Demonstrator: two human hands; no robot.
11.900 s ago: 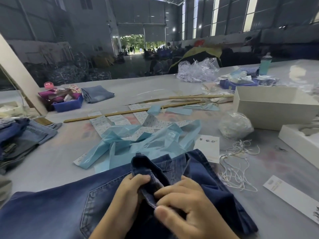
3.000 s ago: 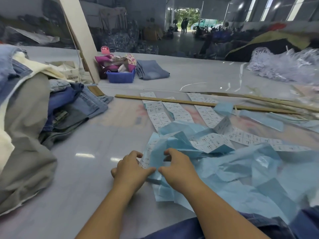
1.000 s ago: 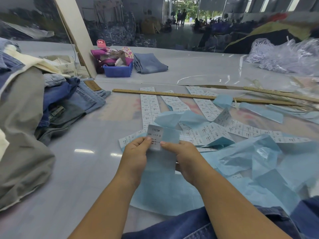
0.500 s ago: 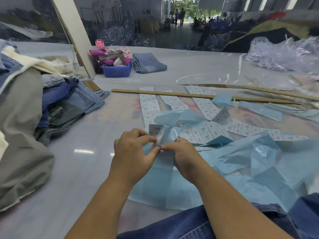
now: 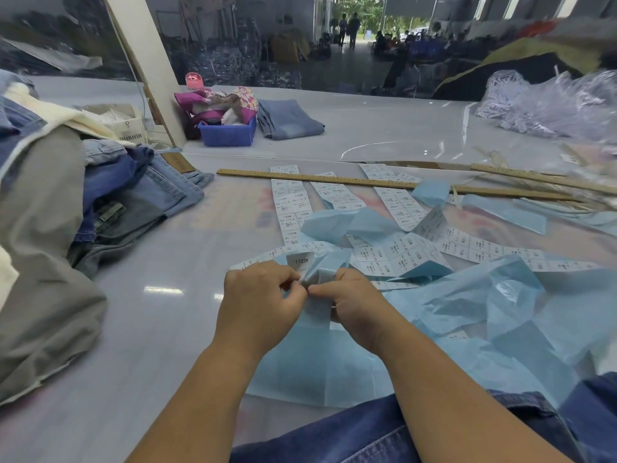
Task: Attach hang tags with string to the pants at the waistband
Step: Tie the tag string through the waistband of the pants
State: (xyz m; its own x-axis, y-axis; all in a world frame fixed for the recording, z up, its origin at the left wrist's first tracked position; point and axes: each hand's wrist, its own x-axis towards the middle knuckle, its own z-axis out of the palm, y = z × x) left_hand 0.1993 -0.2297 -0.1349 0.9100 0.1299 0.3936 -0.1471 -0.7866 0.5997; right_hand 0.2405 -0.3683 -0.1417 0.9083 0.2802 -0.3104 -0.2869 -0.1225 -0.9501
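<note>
My left hand (image 5: 260,302) and my right hand (image 5: 357,305) meet at the table's middle, both pinching a small white label printed 1103# (image 5: 300,262) on its pale blue backing strip (image 5: 317,315). The label's top stands bent upward between my fingertips. The dark blue denim pants (image 5: 350,439) lie at the bottom edge under my forearms. Strips of printed white labels (image 5: 394,255) and loose blue backing paper (image 5: 484,302) spread to the right. No hang tag or string shows in this view.
A pile of grey and denim garments (image 5: 50,228) fills the left side. Two wooden rulers (image 5: 334,180) lie across the table beyond the labels. A blue bin (image 5: 227,133) and folded jeans (image 5: 287,120) sit farther back, clear plastic bags (image 5: 551,105) at far right.
Over the last second my hands drew together on the label; my left fingers curled over it and its top bent up from the flat blue backing. Earlier, I held the pants' waistband.
</note>
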